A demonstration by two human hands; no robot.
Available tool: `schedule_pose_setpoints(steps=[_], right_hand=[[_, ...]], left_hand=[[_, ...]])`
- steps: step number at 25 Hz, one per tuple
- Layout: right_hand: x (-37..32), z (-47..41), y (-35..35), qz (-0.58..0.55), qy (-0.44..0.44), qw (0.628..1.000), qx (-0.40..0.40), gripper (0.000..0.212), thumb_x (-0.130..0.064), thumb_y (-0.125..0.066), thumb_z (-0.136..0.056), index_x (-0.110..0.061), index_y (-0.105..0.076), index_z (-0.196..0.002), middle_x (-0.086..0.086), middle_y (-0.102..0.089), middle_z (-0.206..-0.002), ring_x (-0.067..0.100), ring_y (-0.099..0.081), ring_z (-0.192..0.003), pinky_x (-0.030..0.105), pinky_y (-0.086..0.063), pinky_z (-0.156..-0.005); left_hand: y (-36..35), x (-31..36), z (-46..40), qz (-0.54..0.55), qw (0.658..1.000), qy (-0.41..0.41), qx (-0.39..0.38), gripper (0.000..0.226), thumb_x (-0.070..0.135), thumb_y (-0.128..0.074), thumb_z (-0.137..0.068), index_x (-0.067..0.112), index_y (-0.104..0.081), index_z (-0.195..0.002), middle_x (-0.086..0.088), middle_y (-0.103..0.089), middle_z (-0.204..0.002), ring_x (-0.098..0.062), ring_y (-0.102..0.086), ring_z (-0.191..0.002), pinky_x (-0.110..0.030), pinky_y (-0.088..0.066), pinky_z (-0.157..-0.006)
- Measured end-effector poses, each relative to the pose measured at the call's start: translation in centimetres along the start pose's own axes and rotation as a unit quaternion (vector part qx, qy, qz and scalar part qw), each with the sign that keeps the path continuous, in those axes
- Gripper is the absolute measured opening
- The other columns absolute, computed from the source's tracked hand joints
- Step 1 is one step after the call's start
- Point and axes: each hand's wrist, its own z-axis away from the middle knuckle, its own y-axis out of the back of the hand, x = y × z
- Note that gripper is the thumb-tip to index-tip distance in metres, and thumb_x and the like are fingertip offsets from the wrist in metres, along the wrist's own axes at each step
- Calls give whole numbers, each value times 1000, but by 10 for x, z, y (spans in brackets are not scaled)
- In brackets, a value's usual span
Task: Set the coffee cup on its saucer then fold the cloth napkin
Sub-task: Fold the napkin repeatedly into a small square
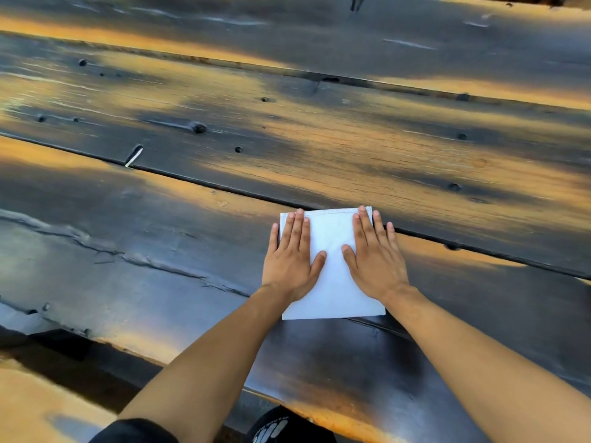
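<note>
A white cloth napkin (pixel 332 266), folded into a flat rectangle, is lying on the dark, weathered wooden plank table (pixel 160 251), close to the near edge and slightly right of centre in the head view. Its far edge is sitting just at the seam between two planks. The left hand (pixel 289 260) is pressing palm-down on the left part of the napkin, fingers straight and held close together, thumb angled inward across the cloth; the little finger is lying just off the left edge, on the table. The right hand (pixel 375 262) is pressing palm-down on the right part in the same manner, fingers straight and slightly fanned, thumb pointing inward, with the outer fingers extending over the right edge onto the wood. The two thumbs are lying near each other but apart, leaving a strip of bare cloth between the hands. Both bare forearms are reaching in from the bottom of the view. The near edge and near right corner of the napkin are lying flat and uncovered. A dark shoe (pixel 281 426) is showing below the table edge.
</note>
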Motion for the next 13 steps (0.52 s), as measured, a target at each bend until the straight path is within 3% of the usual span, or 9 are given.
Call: schedule_pose_setpoints(steps=[3,6,7,9,11,13], right_hand=[[0,3,6,-34,3,999,2,72,-50,-16,-99,-12,-5,-159,3,6,-169,23,11,-155,48,4,-125],[7,26,20,-70,44,995,58,56,-41,-39,-101,-11,-42,-148,7,-20,-166,25,-7,-156,48,-8,-126],[12,38,24,-80,63,992,73,45,-36,-48,-99,-12,-56,-136,7,-34,-160,25,-19,-153,47,-17,-125],[23,65,28,-99,105,987,74,30,-35,-59,-93,-15,-67,-115,2,-51,-140,24,-39,-141,44,-36,-116],[35,84,30,-86,155,983,45,30,-39,-63,-89,-18,-70,-108,-1,-57,-126,21,-51,-127,39,-45,-109],[46,95,32,-54,181,982,15,32,-42,-71,-84,-20,-72,-106,-3,-61,-123,19,-58,-118,34,-52,-99]], left_hand=[[10,1,2,36,999,-11,-2,79,61,-10,-101,11,9,-159,-4,17,-168,-19,22,-153,-51,5,-125],[21,-5,34,78,992,-67,78,73,56,-27,-101,10,-23,-158,-12,-12,-168,-27,-3,-157,-51,-4,-126],[20,-10,51,76,985,-114,106,67,53,-39,-100,8,-40,-150,-16,-30,-162,-31,-20,-153,-52,-13,-125],[13,-23,84,68,961,-222,152,50,45,-57,-96,4,-63,-124,-17,-58,-134,-36,-51,-130,-51,-33,-116],[10,-38,103,48,941,-289,171,36,39,-63,-95,5,-69,-103,-13,-65,-111,-35,-60,-109,-45,-43,-105],[7,-48,111,2,931,-312,188,27,32,-62,-97,7,-70,-93,-9,-67,-103,-32,-63,-104,-40,-47,-101]])
